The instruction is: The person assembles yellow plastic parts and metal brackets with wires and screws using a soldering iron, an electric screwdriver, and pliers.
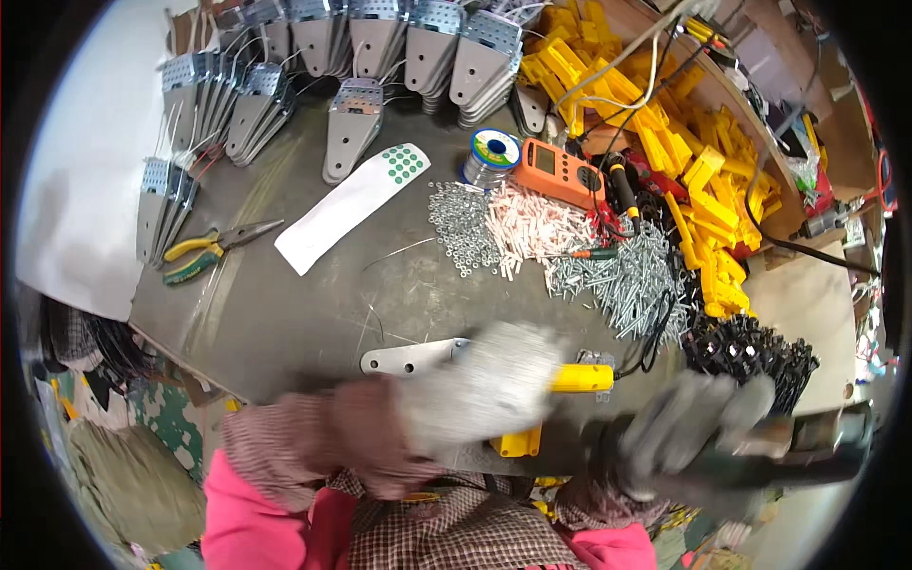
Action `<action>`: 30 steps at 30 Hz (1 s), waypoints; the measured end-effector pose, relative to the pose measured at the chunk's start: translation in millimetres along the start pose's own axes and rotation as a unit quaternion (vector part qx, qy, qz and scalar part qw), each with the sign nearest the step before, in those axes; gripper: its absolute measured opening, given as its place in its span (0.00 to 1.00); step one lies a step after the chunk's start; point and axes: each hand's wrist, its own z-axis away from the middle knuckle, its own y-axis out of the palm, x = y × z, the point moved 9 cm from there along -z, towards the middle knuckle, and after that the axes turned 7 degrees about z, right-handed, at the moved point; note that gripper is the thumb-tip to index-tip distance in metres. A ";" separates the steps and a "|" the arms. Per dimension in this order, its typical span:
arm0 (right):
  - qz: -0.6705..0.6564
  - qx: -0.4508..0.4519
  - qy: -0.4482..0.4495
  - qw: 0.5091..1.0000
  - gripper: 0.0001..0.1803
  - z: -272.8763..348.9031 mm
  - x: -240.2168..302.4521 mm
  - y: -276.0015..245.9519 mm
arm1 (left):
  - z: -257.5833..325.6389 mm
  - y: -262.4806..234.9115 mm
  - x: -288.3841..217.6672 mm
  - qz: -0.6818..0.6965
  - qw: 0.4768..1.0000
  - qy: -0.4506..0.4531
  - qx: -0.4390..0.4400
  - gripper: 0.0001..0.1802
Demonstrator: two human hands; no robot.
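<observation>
My left hand (484, 385), in a pale work glove, is smeared by motion, and its fingers cannot be made out. It passes over a flat grey metal plate with holes (407, 360) at the near side of the bench. A yellow plastic piece (582, 378) shows just right of that glove, and another yellow part (519, 442) lies below it. My right hand (693, 427), in a grey glove, is blurred at the near right. Beside it is a dark, blurred elongated object (788, 461); whether the hand grips it is unclear.
Stacked metal plates (489, 62) line the far edge. Pliers (211, 252) and a white strip with green dots (351, 209) lie left. Solder spool (494, 157), orange meter (560, 173), nuts (461, 228), pink sleeves (532, 223), screws (636, 285), black parts (750, 356) and yellow housings (708, 199) lie right.
</observation>
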 end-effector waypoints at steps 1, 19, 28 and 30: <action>-0.127 0.109 -0.048 0.985 0.25 1.0 -9.1 -19.9 | 17.7 -18.6 4.1 -0.021 0.998 0.017 0.051 0.32; -0.086 0.088 0.179 0.976 0.28 -2.8 -112.2 -20.2 | 22.0 -11.4 43.3 0.177 0.983 0.005 0.048 0.37; 0.114 -0.032 0.121 0.986 0.33 48.2 -127.5 -34.8 | 25.5 -24.3 29.2 0.234 0.972 -0.016 0.026 0.33; 0.074 -0.086 -0.012 0.993 0.36 35.6 -104.9 -34.5 | 24.1 -18.6 34.4 0.178 0.981 -0.040 0.064 0.32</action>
